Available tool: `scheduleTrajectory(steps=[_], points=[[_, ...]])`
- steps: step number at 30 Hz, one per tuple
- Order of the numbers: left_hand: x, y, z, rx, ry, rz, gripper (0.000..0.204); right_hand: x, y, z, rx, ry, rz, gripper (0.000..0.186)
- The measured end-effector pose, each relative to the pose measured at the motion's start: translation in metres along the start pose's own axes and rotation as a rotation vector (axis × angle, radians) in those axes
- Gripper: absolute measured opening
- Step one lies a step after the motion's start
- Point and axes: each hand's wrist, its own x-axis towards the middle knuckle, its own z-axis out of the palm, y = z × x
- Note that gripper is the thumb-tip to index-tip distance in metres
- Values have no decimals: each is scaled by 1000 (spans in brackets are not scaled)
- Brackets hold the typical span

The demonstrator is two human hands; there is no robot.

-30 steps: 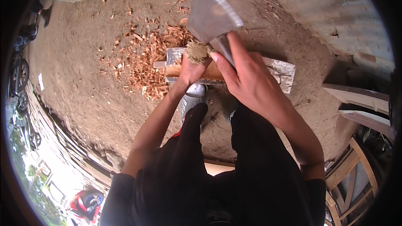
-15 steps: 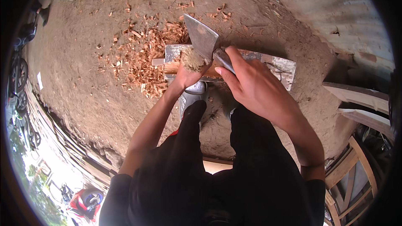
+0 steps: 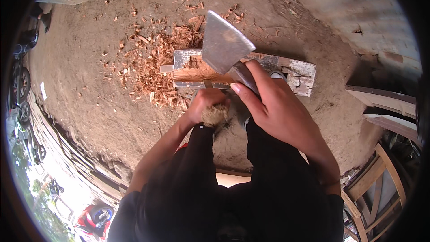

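Observation:
My left hand (image 3: 207, 101) grips a chisel-like tool with a frayed, fibrous handle end (image 3: 215, 115); its narrow shaft (image 3: 207, 83) points up toward a reddish wood piece (image 3: 192, 74) lying on a weathered plank (image 3: 301, 80). My right hand (image 3: 277, 107) is wrapped round the handle (image 3: 242, 74) of a broad metal-bladed hatchet (image 3: 226, 40), held over the wood, its blade upright toward the back. Reddish shavings (image 3: 159, 80) are heaped on the dirt at the plank's left.
Corrugated sheet walls (image 3: 345, 13) border the dirt ground. Boards (image 3: 380, 101) and a wooden frame (image 3: 376, 179) lean at the right. Motorbikes (image 3: 22, 89) and stacked planks (image 3: 76, 152) line the left, a red motorbike (image 3: 96, 219) lower down. Another person's foot (image 3: 45, 20) shows at upper left.
My left hand and its tool have drawn down toward my knees, uncovering the wood piece and the shaft. The hatchet dipped half a second ago and is now slightly higher again.

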Motion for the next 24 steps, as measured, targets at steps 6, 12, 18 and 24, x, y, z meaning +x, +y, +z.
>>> scheduleTrajectory(steps=[6,12,18,24], points=[[-12,-4,-6,233,46,-170,23,-7,4,-23,218,-108,173,42],[-21,-67,-40,-519,294,-480,62,1,-9,-32,765,-167,262,51],[4,-28,-44,-381,471,-727,56,11,-7,-29,646,-220,320,56],[13,-48,-40,-205,519,-606,43,21,-20,-23,307,-132,108,44]])
